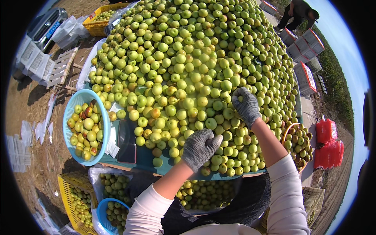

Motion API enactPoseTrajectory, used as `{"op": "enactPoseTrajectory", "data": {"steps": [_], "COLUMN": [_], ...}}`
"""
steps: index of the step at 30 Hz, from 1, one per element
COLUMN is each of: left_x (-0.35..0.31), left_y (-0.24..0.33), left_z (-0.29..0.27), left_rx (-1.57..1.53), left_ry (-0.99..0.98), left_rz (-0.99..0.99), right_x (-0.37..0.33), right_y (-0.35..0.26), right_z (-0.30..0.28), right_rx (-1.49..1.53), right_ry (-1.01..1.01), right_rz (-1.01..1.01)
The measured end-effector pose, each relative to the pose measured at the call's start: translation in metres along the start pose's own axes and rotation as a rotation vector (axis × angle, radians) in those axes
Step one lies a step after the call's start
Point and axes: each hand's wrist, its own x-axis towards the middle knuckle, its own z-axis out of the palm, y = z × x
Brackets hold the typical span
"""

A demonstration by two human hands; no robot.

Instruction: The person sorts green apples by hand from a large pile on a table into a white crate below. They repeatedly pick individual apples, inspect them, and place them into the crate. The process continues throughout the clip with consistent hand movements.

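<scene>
A big heap of round green-yellow jujubes (pixel 188 74), some with brown patches, covers the table in front of me. My left hand (pixel 200 148), in a grey knit glove, is over the near part of the heap with its fingers curled in and the thumb laid along them. Whether a fruit is inside is hidden. Farther forward and to the right, my right hand (pixel 246 106), gloved alike, reaches down among the jujubes. Its fingers are bent inward, and what they hold, if anything, cannot be seen.
At left, a light-blue basket (pixel 106 129) holds jujubes, beside a dark flat tray (pixel 126 143). A yellow crate (pixel 64 192) and blue basin (pixel 102 213) stand below. Right of the heap are a handled basket (pixel 285 135), red bags (pixel 328 145) and white boxes (pixel 304 78). Another person (pixel 299 11) bends at far right.
</scene>
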Motion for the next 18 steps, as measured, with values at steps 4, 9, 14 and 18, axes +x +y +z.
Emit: {"op": "enactPoseTrajectory", "data": {"steps": [4,9,14,18], "left_x": [0.002,0.011,0.013,0.016], "left_y": [-0.008,-0.019,-0.026,-0.03], "left_z": [-0.001,-0.009,-0.021,-0.022], "left_rx": [-0.698,-1.317,-1.341,-1.326], "left_ry": [-0.075,0.131,0.159,0.09], "left_rz": [-0.374,-0.748,-0.674,-0.646], "right_x": [-0.028,-0.019,0.106,0.158], "right_y": [-0.027,-0.043,0.021,0.047], "right_z": [-0.004,0.018,-0.012,-0.028], "right_rx": [0.559,0.309,-0.338,-0.58], "right_ry": [-0.3,-0.328,0.445,0.189], "right_rz": [-0.117,-0.513,0.001,0.076]}}
